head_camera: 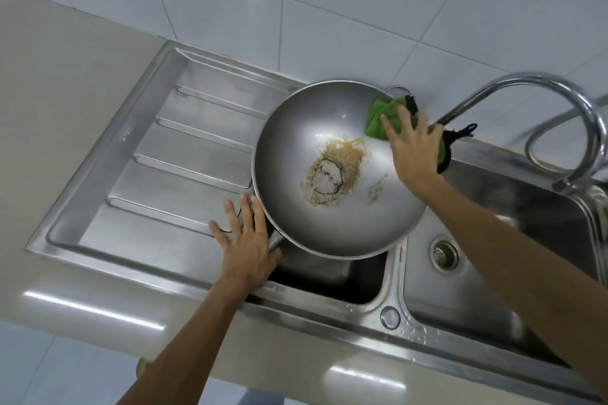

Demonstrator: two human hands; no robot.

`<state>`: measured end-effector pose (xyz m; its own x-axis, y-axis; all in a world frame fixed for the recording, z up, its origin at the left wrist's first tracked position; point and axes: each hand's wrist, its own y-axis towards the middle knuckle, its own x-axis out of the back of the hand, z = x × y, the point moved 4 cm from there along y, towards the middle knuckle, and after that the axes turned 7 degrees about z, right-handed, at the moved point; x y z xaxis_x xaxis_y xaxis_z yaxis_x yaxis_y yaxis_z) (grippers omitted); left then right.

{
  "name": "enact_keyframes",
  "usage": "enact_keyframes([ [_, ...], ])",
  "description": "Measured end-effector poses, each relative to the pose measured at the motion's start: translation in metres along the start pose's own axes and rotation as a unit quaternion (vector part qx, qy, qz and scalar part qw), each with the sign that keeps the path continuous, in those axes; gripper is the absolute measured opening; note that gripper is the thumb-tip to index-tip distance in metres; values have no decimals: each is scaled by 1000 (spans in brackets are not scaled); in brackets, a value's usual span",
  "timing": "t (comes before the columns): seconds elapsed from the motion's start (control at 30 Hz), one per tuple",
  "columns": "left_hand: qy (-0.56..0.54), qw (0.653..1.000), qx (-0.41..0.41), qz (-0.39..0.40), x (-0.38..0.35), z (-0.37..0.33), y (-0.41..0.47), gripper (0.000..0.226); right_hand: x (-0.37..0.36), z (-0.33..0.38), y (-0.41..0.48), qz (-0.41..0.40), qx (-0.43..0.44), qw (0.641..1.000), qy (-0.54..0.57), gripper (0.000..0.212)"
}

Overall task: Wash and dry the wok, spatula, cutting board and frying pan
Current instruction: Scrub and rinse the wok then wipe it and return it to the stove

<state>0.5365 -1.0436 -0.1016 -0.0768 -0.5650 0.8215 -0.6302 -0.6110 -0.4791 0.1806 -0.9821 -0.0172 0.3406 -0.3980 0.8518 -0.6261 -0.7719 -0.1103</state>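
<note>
A grey metal wok (296, 148) lies over the left basin of the steel sink (329, 279), its rim reaching onto the drainboard. The surface facing me carries a brown scorched stain near its middle. My right hand (414, 154) presses a green cloth (381, 118) against the wok's far right side with spread, straight fingers. Flat against the wok's near left rim rests my left hand (245, 246), fingers straight and pointing away from me. A thin wire handle with a black grip (411, 102) sticks out behind the cloth. The spatula, cutting board and frying pan are out of sight.
A ribbed steel drainboard (184, 154) stretches to the left of the wok. The right basin (493, 273) has a round drain (444, 253). A curved chrome faucet (526, 85) arches over the far right. White wall tiles stand behind, and a beige counter edge runs in front.
</note>
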Motion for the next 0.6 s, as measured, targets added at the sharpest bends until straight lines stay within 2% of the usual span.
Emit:
enact_keyframes([
  [0.1, 0, 1000, 5, 6, 2, -3, 0, 117, -5, -2, -43, 71, -67, 995, 34, 83],
  [0.17, 3, 1000, 10, 10, 4, -5, -2, 117, -9, 4, -77, 98, -83, 990, 66, 76],
  [0.3, 18, 1000, 13, 20, 11, -8, -5, 111, -15, 49, -145, 167, -46, 975, 137, 55],
  [0.47, 30, 999, 27, 34, 20, -13, -10, 107, 11, 123, -177, 201, -25, 948, 247, 52],
  [0.53, 36, 999, 16, -2, 26, -16, -13, 96, 25, 148, -179, 190, -24, 938, 290, 52],
  [0.6, 59, 996, -10, -63, 31, -20, -18, 66, 36, 166, -177, 167, -5, 931, 324, 54],
])
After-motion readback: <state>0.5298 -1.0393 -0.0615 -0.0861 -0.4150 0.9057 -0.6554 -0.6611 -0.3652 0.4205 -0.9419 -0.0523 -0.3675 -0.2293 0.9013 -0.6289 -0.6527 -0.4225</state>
